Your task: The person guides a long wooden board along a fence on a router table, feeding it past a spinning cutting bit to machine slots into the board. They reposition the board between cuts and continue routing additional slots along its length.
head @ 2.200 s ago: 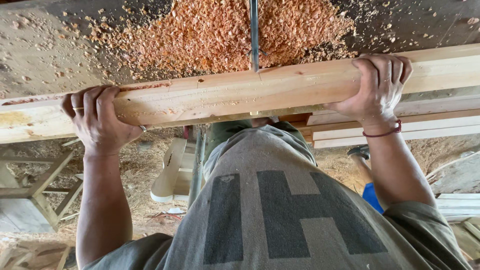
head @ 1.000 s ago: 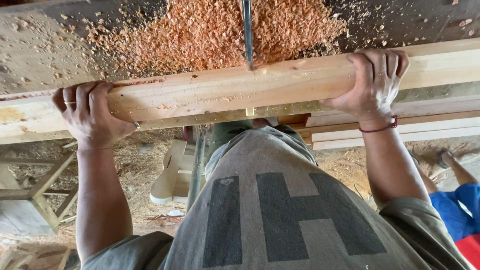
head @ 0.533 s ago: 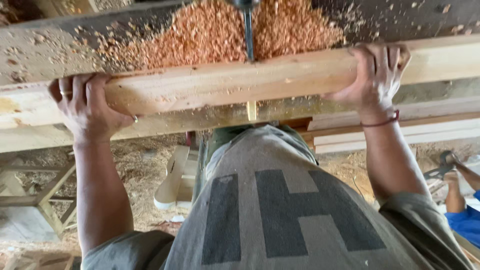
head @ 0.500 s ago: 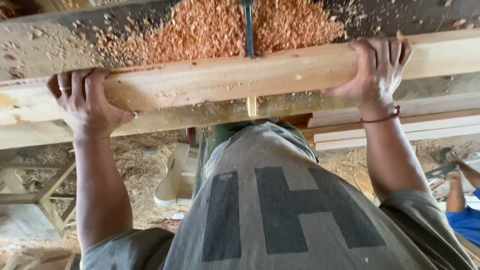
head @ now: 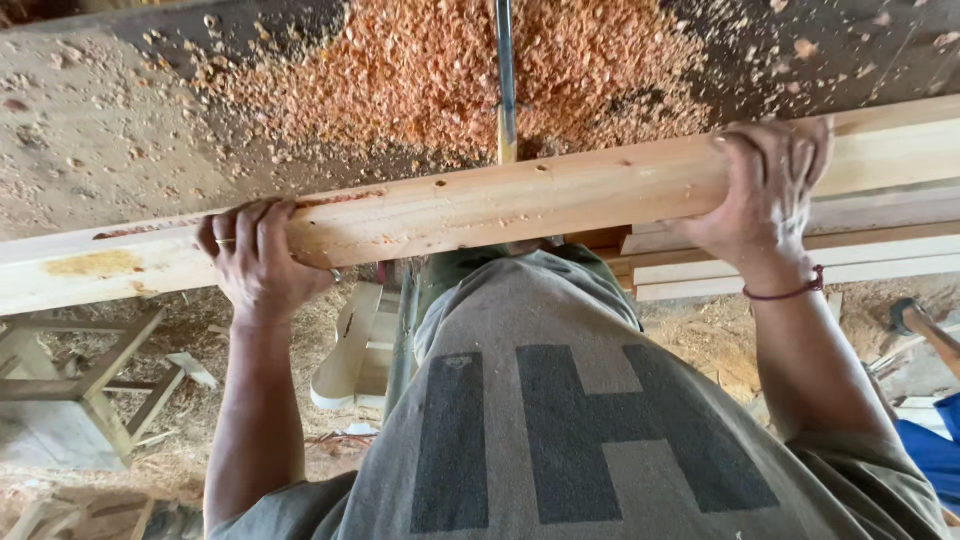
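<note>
A long pale wooden beam lies across a saw table, running from lower left to upper right. My left hand grips its near edge at the left, fingers curled over the top. My right hand grips it at the right, a red cord around that wrist. A thin vertical saw blade meets the far edge of the beam near its middle. Behind the blade lies a heap of orange sawdust.
The dark, dusty table top stretches behind the beam. More pale planks are stacked under the beam at the right. A wooden stool frame stands on the sawdust-strewn floor at the left. A person in blue is at the lower right.
The beam has shifted slightly under the blade, and my hands have stayed clamped on it. The person in blue at the right has moved towards the frame's edge.
</note>
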### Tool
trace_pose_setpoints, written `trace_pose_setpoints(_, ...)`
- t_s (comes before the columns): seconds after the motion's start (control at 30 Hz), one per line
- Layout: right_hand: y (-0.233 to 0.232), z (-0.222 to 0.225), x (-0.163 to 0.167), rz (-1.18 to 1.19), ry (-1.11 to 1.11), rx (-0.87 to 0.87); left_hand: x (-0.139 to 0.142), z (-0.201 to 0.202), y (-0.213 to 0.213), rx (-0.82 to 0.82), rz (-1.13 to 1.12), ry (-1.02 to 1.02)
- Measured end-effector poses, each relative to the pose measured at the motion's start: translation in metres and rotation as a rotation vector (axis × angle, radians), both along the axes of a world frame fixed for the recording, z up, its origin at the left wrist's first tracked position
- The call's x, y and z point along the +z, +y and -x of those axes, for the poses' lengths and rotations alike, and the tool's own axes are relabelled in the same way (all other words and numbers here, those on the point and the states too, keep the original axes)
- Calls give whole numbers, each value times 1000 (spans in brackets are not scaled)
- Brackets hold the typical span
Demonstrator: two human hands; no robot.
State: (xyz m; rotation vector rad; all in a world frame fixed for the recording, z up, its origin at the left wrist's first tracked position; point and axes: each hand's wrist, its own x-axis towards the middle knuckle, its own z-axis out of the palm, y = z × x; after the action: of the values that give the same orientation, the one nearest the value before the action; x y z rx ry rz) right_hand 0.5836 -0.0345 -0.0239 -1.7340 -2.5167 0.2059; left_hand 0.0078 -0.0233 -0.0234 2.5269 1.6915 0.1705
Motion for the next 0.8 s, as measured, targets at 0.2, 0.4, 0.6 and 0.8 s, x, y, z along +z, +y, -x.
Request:
trace_pose_setpoints(0.2,12,10,-9,-60,42,39,11,-53,24,-37,0,-41)
trace_pose_setpoints(0.4,17,-8,1,-42,-23,26,22,-72,39,-35,-12,-92)
trace_pose_setpoints(0.6,20,-2,8,-23,1,-1,17,-70,39,-23,-3,-101)
trace_pose_setpoints(0.8,27,1,10,-28,9,-6,14,-66,44,-43,-29,-111)
